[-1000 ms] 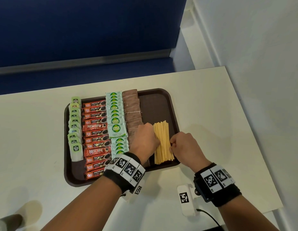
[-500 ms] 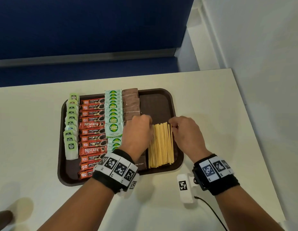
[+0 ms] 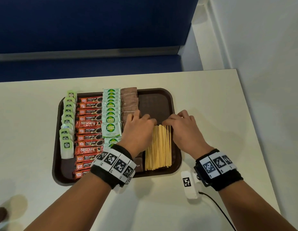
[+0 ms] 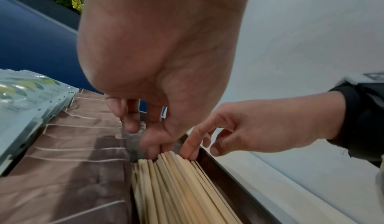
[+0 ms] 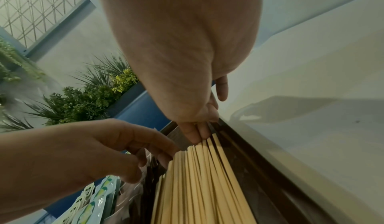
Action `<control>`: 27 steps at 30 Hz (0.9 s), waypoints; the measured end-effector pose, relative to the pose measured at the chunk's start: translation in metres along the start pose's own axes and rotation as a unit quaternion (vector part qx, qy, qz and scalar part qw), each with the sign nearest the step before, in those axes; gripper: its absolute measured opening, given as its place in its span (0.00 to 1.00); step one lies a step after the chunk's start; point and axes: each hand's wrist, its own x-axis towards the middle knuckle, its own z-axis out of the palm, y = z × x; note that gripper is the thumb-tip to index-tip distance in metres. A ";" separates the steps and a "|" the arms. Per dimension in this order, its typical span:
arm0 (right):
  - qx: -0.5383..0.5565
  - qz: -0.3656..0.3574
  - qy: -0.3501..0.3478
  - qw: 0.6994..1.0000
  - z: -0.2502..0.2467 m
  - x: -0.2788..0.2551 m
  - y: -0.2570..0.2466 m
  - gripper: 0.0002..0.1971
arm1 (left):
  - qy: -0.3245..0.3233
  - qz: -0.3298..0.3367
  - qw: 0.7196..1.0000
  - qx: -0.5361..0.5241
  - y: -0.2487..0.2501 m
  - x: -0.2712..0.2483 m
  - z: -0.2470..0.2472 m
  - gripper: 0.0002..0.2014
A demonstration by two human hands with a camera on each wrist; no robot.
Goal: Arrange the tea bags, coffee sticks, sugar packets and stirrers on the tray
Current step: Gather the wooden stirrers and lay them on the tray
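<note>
The cream worktop [image 3: 211, 100] carries a dark brown tray [image 3: 168, 97]. On its right side lie the wooden stirrers [image 3: 160, 147]. The left hand [image 3: 138, 130] and right hand [image 3: 185, 129], fingers extended and gripping nothing, press fingertips [image 4: 189, 150] against the stirrers' far ends.

Both forearms are bare. Each wrist wears a black fabric wristband [image 3: 110, 178] topped by white square-patterned marker tiles [image 3: 217, 163]; a white marker-tagged block [image 3: 189, 185], probably the camera housing, trails a thin black cable [image 3: 216, 208].
</note>
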 end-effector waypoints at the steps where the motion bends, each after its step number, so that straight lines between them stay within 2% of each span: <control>1: 0.001 0.000 0.000 1.000 0.000 -0.001 0.001 0.21 | -0.003 -0.003 1.000 -0.004 0.001 0.000 0.000 0.24; 10: -0.019 -0.002 0.007 1.000 0.001 -0.003 0.000 0.18 | -0.002 0.003 0.999 -0.044 0.000 0.001 0.000 0.26; 17: 0.014 0.013 -0.001 1.000 -0.001 -0.004 0.002 0.20 | 0.018 -0.008 0.999 -0.046 -0.007 0.001 -0.002 0.26; 22: 0.011 0.010 0.021 1.000 0.009 0.000 0.000 0.25 | 0.042 -0.012 0.998 -0.048 -0.014 0.000 -0.008 0.23; 27: -0.006 0.004 0.029 1.000 0.018 0.003 -0.001 0.24 | 0.024 -0.001 0.999 -0.047 -0.016 -0.003 -0.005 0.22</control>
